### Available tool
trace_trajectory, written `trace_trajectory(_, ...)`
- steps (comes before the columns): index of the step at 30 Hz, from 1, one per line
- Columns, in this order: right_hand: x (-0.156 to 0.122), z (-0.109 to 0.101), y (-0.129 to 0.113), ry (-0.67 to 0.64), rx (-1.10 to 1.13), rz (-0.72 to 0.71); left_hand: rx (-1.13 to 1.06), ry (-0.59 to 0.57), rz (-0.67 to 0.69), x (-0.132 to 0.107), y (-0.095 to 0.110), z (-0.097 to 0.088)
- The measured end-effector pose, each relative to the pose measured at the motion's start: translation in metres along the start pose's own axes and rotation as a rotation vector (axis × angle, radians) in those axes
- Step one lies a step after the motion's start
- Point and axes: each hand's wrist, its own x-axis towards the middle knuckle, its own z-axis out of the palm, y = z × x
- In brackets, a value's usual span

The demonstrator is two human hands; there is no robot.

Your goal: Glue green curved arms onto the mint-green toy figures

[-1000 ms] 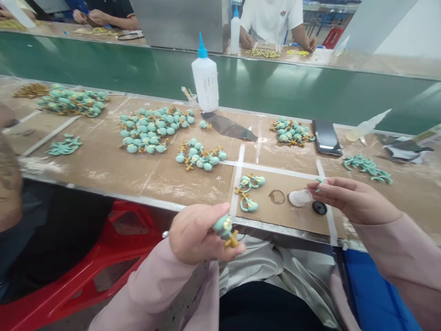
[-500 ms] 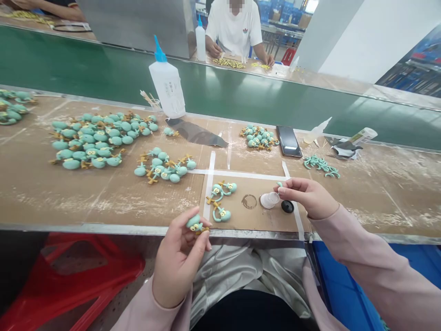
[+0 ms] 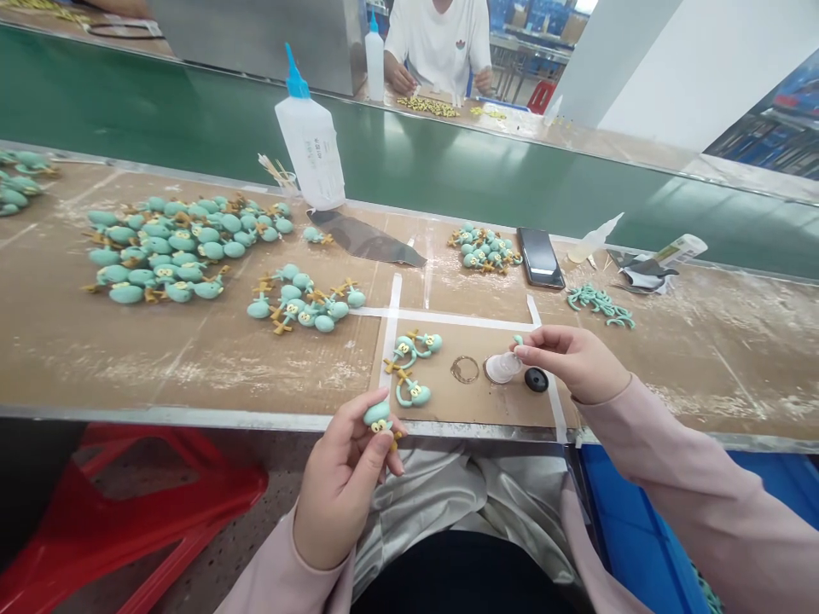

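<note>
My left hand (image 3: pixel 339 486) gripped a figure (image 3: pixel 377 416), thumb and fingers closed on it. My right hand (image 3: pixel 579 362) pinched a green piece (image 3: pixel 518 339); cup (image 3: pixel 502 368) and black disc (image 3: pixel 536 379) sat near those fingertips.

On the brown cardboard tabletop (image 3: pixel 256 384), a small whitish plastic cup (image 3: pixel 502 369) stands between a thin brown ring (image 3: pixel 454 370), left, and a round black lid (image 3: pixel 536 380), right. Behind them, a flat black rectangular phone (image 3: pixel 541 258) lies right of a small heap of teal-and-tan figurines (image 3: pixel 484 248) and left of curved teal strips (image 3: pixel 592 300).
</note>
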Motion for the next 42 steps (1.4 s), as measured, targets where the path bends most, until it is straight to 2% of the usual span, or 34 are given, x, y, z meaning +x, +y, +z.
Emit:
trace_trajectory(25, -0.002, 0.0, 0.003, -0.012, -0.005, -0.047, -0.026, 0.012, -0.054, 0.002, -0.003, 0.002)
trace_trajectory(32, -0.008, -0.007, -0.007, -0.028, 0.036, -0.046, -0.054, 0.014, -0.038, 0.001, -0.001, 0.001)
trace_trajectory(39, -0.009, -0.017, -0.01, -0.287, -0.074, -0.02, -0.113, 0.016, -0.06, 0.0, -0.003, 0.001)
trace_trajectory(42, -0.008, -0.016, -0.013, -0.297, -0.076, -0.022, -0.12, 0.054, -0.073, 0.001, -0.003, 0.001)
